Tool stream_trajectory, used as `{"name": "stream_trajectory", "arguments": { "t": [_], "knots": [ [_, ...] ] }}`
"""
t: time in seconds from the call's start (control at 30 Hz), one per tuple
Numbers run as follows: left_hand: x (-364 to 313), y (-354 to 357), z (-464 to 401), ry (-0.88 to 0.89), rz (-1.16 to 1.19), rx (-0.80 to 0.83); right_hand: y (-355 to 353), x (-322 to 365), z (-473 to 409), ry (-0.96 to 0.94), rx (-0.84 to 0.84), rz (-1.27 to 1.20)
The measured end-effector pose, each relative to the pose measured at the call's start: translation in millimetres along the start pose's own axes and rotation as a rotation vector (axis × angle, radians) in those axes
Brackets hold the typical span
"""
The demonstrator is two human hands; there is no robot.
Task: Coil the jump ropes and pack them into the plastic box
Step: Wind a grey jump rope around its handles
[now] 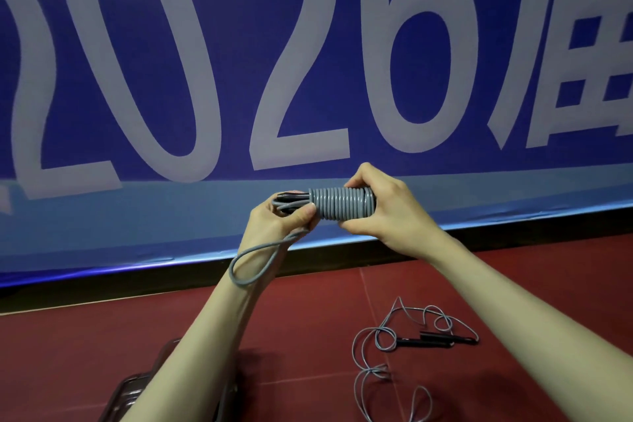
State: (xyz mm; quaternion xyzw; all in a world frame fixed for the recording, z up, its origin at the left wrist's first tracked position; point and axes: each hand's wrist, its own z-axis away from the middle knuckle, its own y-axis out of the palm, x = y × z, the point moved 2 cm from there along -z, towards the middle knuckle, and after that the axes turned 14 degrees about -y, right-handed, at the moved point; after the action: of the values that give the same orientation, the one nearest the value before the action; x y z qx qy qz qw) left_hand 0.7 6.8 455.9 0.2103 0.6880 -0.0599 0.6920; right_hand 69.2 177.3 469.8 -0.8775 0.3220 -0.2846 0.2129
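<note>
A grey jump rope [342, 204] is wound in tight turns around its black handles, held up in front of me. My left hand [284, 219] grips the bundle's left end, where the black handle tips show, thumb pressed on the rope. A short loose loop [253, 264] of the same rope hangs below that hand. My right hand [387, 212] grips the right end of the coil. A second grey jump rope [394, 339] with black handles [435, 341] lies loose and tangled on the red floor at lower right. The clear plastic box [137, 387] sits at bottom left, partly hidden by my left forearm.
A blue banner [239, 62] with large pale numerals fills the wall ahead, ending at a dark baseboard [102, 288]. Red floor [308, 336] stretches between the box and the loose rope.
</note>
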Motion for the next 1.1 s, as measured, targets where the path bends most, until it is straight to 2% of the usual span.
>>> {"name": "stream_trajectory", "arguments": {
  "t": [0.13,0.23,0.33,0.4,0.5,0.63,0.8,0.87,0.97,1.1],
  "knots": [
    [-4.6,1.8,-0.4,-0.113,-0.109,0.127,-0.9,-5.6,-3.2,0.003,-0.035,0.082],
    [-2.2,1.2,-1.7,-0.19,-0.214,0.137,1.0,-12.2,0.6,0.015,-0.028,0.138],
    [1.9,0.9,-3.0,-0.268,-0.203,0.135,7.0,-15.4,2.6,0.034,-0.039,0.205],
    [4.1,3.2,-3.1,-0.26,-0.294,0.119,8.3,-19.1,1.7,0.078,-0.072,0.213],
    [2.6,5.8,-3.0,-0.137,-0.582,0.07,8.7,-26.0,0.8,0.111,-0.071,0.211],
    [-1.2,11.1,4.4,0.107,-1.134,-0.004,6.2,-39.2,6.3,0.163,-0.036,0.25],
    [0.3,13.1,13.0,0.394,-1.536,-0.046,-14.9,-52.8,17.0,0.225,0.123,0.215],
    [-1.7,12.9,11.9,0.486,-1.534,-0.019,-18.0,-50.4,18.8,0.205,0.209,0.223],
    [-7.3,11.9,10.5,0.587,-1.368,0.057,-13.6,-42.7,17.2,0.156,0.331,0.162],
    [-10.3,0.3,6.3,0.67,-1.182,0.021,-16.8,-29.7,15.2,0.119,0.41,0.033]
  ]
}}
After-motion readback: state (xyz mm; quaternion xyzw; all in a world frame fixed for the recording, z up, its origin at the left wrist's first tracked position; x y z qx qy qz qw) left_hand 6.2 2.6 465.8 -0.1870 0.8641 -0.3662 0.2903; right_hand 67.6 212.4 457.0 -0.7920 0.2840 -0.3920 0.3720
